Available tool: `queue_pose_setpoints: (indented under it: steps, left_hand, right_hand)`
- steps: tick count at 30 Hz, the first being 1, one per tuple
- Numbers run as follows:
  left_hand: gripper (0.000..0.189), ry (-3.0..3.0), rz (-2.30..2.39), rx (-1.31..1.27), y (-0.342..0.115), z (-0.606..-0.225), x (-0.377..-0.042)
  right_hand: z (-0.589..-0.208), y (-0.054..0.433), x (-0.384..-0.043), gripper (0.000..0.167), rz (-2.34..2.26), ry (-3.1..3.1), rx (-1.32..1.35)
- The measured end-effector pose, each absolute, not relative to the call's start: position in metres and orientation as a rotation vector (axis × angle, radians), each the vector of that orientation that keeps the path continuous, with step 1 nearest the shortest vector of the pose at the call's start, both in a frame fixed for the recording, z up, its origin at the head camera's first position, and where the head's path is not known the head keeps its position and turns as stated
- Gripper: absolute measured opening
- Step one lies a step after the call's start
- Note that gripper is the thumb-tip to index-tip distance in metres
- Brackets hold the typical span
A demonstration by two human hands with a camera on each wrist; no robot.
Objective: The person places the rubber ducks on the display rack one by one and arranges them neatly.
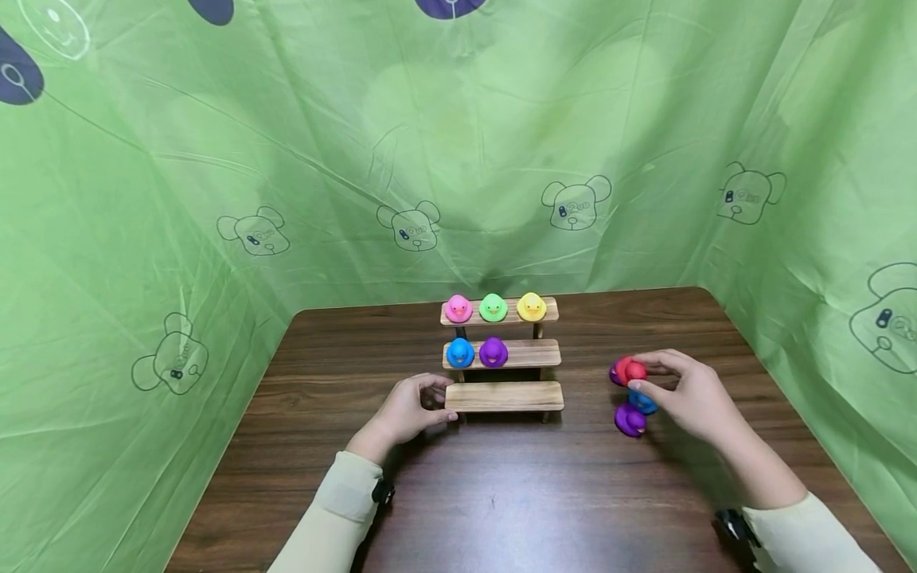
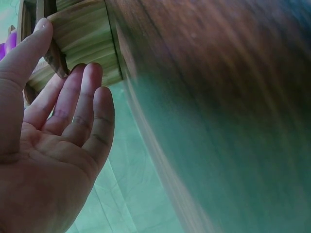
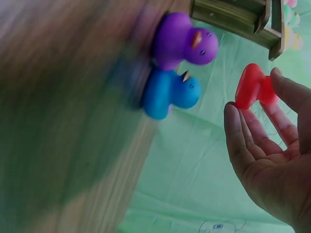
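Note:
My right hand [image 1: 688, 394] pinches a red rubber duck [image 3: 250, 87] between thumb and fingers; in the right wrist view the duck is off the table. Beside it on the table are a blue duck [image 3: 167, 92] and a purple duck [image 1: 630, 419]. Another purple duck [image 1: 614, 374] is mostly hidden behind the red one. At the left end of a three-step wooden stand [image 1: 505, 396], my left hand [image 1: 405, 410] holds the bottom step, thumb in front and fingers curled behind. Its thumb tip lies against the wood in the left wrist view.
Pink [image 1: 458, 309], green [image 1: 493, 308] and yellow [image 1: 532, 307] ducks sit on the top step. On the middle step's left and centre are a blue duck [image 1: 460, 353] and a purple duck [image 1: 493, 352]. A green curtain [image 1: 487, 143] surrounds the dark wooden table [image 1: 344, 342].

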State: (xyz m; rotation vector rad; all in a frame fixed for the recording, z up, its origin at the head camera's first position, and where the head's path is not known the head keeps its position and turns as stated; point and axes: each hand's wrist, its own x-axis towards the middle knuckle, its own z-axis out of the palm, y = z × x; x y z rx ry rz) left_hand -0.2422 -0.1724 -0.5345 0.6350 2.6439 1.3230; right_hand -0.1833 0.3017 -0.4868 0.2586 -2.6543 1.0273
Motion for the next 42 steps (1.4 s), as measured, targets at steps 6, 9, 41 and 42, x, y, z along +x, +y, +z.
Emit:
queue_pose_setpoints:
  steps: [6,9,41,42]
  left_hand:
    - [0.048,2.659,1.311,0.632,-0.173,-0.535,-0.243]
    - [0.048,2.659,1.31,0.635,-0.173,-0.535,-0.243]
    - [0.049,2.657,1.311,0.632,-0.173,-0.536,-0.243]
    - [0.049,2.655,1.312,0.632,-0.173,-0.536,-0.243]
  right_hand:
    - [-0.479,0.281,-0.193,0.032,1.103,-2.658,0.296]
    - [-0.476,0.27,-0.198,0.033,1.097,-2.66,0.311]
    - [-0.463,0.179,-0.235,0.031,1.316,-2.583,0.458]
    - [-0.463,0.178,-0.235,0.031,1.314,-2.586,0.453]
